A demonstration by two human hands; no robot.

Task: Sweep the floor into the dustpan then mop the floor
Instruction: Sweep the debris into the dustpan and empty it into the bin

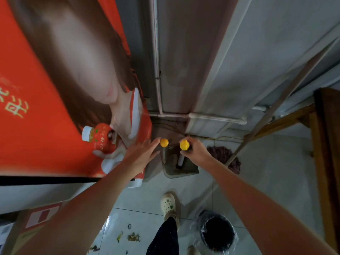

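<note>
Dustpan (181,170) stands in the corner, and litter (132,237) lies on the tiles near the feet. Right hand (197,150) grips one yellow-capped handle (184,145). Left hand (141,153), fingers straight, reaches the other cap (164,142); contact uncertain. Step: fetching tools. Next, likely: left hand closes and both lift clear.

Glossy floor tiles (139,201); smooth yellow plastic handle caps (164,142); stringy cloth mop head (223,157).

Glossy pale grey tiled floor (143,196). Orange-red printed banner (27,70), lettering pale yellow-green. Round plastic left handle cap (164,142) and round plastic right handle cap (184,145), both bright yellow. Stringy mop head (223,157), maroon. Plastic dustpan (185,170), dull grey. Perforated clog (167,204), cream. Trouser leg (163,238), dark navy with fine white speckles.
</note>
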